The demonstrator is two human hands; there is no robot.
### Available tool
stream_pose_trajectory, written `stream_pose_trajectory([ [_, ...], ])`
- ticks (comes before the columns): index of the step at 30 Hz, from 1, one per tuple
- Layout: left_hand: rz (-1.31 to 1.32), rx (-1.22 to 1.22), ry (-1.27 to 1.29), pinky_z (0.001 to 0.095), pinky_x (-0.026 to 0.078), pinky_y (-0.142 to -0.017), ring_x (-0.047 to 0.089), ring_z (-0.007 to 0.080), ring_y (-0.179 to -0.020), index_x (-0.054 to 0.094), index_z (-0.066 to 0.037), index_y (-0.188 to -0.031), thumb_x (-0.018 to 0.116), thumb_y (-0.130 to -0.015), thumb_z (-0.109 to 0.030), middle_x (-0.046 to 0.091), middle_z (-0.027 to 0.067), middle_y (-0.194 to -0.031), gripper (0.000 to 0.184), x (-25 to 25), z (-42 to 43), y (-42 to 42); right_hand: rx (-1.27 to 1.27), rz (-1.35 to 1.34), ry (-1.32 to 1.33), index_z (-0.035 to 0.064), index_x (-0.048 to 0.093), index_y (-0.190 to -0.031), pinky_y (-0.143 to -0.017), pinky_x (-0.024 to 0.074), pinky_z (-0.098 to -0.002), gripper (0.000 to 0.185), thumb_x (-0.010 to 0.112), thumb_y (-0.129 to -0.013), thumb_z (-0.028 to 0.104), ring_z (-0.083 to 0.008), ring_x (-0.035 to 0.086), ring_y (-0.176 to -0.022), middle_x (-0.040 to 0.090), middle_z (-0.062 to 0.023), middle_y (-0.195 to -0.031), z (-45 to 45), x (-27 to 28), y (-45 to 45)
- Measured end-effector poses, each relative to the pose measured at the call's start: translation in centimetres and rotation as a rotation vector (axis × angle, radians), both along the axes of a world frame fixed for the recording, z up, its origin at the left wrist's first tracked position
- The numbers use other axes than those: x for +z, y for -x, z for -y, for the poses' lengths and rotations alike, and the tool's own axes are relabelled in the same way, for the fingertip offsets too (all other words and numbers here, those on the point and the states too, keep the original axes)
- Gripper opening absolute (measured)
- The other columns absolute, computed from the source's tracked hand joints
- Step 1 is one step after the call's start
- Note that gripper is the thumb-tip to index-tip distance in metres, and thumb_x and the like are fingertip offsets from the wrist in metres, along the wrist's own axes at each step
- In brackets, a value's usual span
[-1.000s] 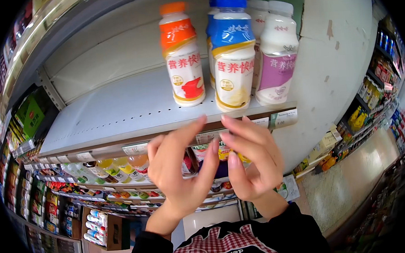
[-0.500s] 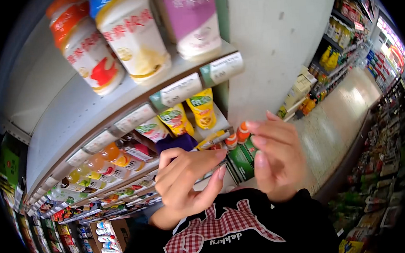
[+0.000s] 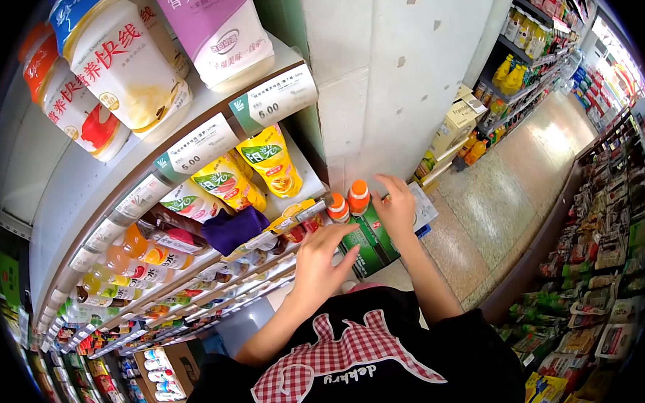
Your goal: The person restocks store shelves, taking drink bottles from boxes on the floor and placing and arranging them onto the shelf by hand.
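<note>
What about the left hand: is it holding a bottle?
No, the left hand is near the green box, with thumb and fingers apart and nothing gripped between them.

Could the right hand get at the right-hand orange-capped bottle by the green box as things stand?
Probably yes: the right hand looks open and empty just right of that orange-capped bottle, with nothing visible between them, though one view leaves depth uncertain.

Hands (image 3: 324, 261) (image 3: 397, 206) lowered, nearer orange-capped bottles (image 3: 359, 197)
</note>
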State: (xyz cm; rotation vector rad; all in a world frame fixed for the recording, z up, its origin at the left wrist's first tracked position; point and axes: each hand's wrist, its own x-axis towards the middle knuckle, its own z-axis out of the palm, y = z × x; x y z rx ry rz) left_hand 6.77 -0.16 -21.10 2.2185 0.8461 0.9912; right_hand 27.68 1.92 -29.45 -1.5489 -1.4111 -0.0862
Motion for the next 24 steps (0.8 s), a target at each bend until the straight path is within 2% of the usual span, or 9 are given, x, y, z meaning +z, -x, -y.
stream_pose_trajectory([
  [6,-0.025,0.095,0.006,0.0428,0.049,-0.088,0.064,0.0335,-0.104,0.067,-0.006,-0.112,0.074,-0.080,-0.011,0.069,0.0134,-0.108,0.033,-2.5,1.2,-0.1,-0.024,0.099,0.316,0.0078,0.064,-0.119,-0.086,0.0512,-0.0456,0.045,0.075,-0.076,0.017,-0.0350,0.061,-0.102,0.065,-0.0152,-0.106,-3.7,-7.7,-1.1],
  [8,-0.034,0.133,0.030,0.0422,0.051,-0.088,0.065,0.0356,-0.101,0.067,-0.003,-0.112,0.075,-0.079,-0.008,0.069,0.0162,-0.107,0.035,-2.6,1.7,0.3,-0.054,0.156,0.447,0.0087,0.063,-0.121,-0.086,0.0514,-0.0461,0.048,0.075,-0.077,0.023,-0.0358,0.060,-0.100,0.064,-0.0153,-0.105,-5.0,-9.4,-1.1],
  [11,-0.026,0.204,0.038,0.0414,0.052,-0.087,0.066,0.0369,-0.099,0.066,-0.002,-0.114,0.074,-0.078,-0.007,0.069,0.0177,-0.107,0.036,-2.3,2.2,1.1,-0.096,0.278,0.569,0.0089,0.063,-0.115,-0.085,0.0516,-0.0468,0.047,0.076,-0.075,0.031,-0.0368,0.060,-0.098,0.063,-0.0148,-0.104,-6.8,-12.3,-1.2],
  [13,-0.018,0.259,0.049,0.0413,0.052,-0.087,0.066,0.0364,-0.099,0.066,-0.002,-0.114,0.074,-0.079,-0.007,0.069,0.0172,-0.107,0.037,-2.3,2.6,1.5,-0.116,0.303,0.568,0.0084,0.063,-0.106,-0.083,0.0526,-0.0472,0.043,0.078,-0.073,0.032,-0.0368,0.061,-0.099,0.063,-0.0147,-0.105,-8.1,-14.2,-1.6],
  [14,-0.011,0.271,0.033,0.0432,0.049,-0.084,0.064,0.0327,-0.099,0.064,-0.006,-0.116,0.072,-0.082,-0.012,0.068,0.0125,-0.105,0.036,-2.7,2.8,1.7,-0.108,0.292,0.556,0.0083,0.063,-0.104,-0.082,0.0529,-0.0473,0.043,0.079,-0.073,0.033,-0.0365,0.061,-0.098,0.063,-0.0145,-0.104,-8.3,-13.9,-1.5],
  [20,-0.026,0.356,0.061,0.0441,0.050,-0.084,0.063,0.0348,-0.097,0.062,-0.006,-0.115,0.070,-0.083,-0.013,0.067,0.0127,-0.100,0.033,-2.6,4.1,1.6,-0.055,0.204,0.484,0.0057,0.063,-0.097,-0.078,0.0528,-0.0486,0.040,0.081,-0.072,0.031,-0.0370,0.062,-0.094,0.063,-0.0156,-0.096,-8.4,-13.4,-1.6],
  [24,-0.028,0.378,0.055,0.0433,0.052,-0.084,0.065,0.0371,-0.097,0.065,-0.003,-0.115,0.072,-0.082,-0.012,0.069,0.0164,-0.105,0.035,-2.8,4.6,1.5,-0.041,0.169,0.480,0.0041,0.064,-0.093,-0.077,0.0524,-0.0485,0.039,0.083,-0.070,0.029,-0.0382,0.063,-0.091,0.065,-0.0165,-0.095,-8.2,-13.5,-2.1],
])
